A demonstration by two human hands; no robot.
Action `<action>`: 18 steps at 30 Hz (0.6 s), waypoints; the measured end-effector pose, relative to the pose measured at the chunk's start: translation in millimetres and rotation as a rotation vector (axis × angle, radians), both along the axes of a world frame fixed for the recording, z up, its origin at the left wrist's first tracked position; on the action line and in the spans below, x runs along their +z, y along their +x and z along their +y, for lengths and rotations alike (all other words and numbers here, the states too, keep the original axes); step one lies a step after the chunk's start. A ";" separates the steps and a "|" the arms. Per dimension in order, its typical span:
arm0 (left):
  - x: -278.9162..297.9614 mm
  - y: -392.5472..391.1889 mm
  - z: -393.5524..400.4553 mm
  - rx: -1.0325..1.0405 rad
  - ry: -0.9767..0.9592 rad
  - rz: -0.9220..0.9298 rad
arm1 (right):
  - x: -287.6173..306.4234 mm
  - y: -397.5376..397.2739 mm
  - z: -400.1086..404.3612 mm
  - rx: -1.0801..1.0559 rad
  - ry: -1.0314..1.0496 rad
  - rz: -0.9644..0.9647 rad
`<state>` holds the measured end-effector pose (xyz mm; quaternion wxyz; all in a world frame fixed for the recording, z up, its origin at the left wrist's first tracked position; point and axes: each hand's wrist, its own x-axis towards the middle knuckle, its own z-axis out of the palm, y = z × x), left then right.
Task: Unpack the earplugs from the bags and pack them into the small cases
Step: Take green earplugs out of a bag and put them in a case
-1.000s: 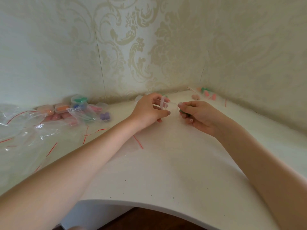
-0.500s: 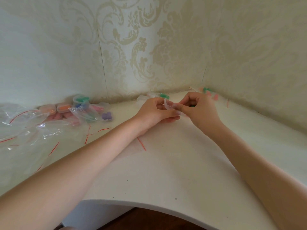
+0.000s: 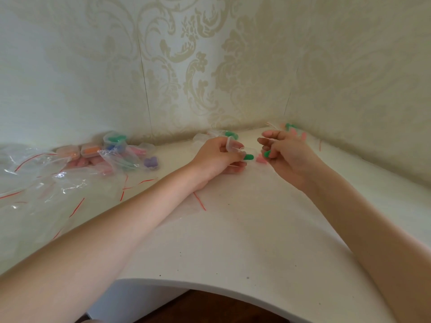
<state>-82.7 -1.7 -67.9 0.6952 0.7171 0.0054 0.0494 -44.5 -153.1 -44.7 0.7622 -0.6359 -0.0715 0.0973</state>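
The near part of the white bench (image 3: 233,241) is crossed by two bare arms. A little farther in, empty clear bags (image 3: 35,183) with thin red strips are spread on the left.

Past those, the left hand (image 3: 217,156) is curled round a small clear case (image 3: 232,145), which is held open. A green earplug (image 3: 249,157) is seen at the fingertips, right at the case. The right hand (image 3: 286,155) is just beside it, a small gap apart. Its lower fingers are curled round a second green earplug (image 3: 267,153), while its upper fingers are stretched out. A pink earplug (image 3: 260,158) is seen on the bench between the two hands.

The earplugs look like short, round foam stubs in bright colours. They are probably very light and squashy, so only a soft pinch at the middle is needed. They could roll away if dropped. The case looks thin and hard, and is best held by its sides so the lid stays free.

Far left, by the wall, filled cases (image 3: 93,150) are piled with orange, green and blue inside. In the far corner, more loose earplugs (image 3: 292,130) are waiting.
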 end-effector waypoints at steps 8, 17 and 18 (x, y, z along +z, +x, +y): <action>1.3 1.4 0.6 0.032 -0.019 0.033 | -10.3 3.6 -4.5 -0.078 -0.302 -0.317; 2.4 2.9 3.0 0.009 -0.074 0.058 | -6.0 -2.1 -5.6 -0.073 -0.422 -0.460; 2.4 2.9 3.4 -0.001 -0.070 0.061 | -6.3 -2.8 -5.1 -0.068 -0.470 -0.484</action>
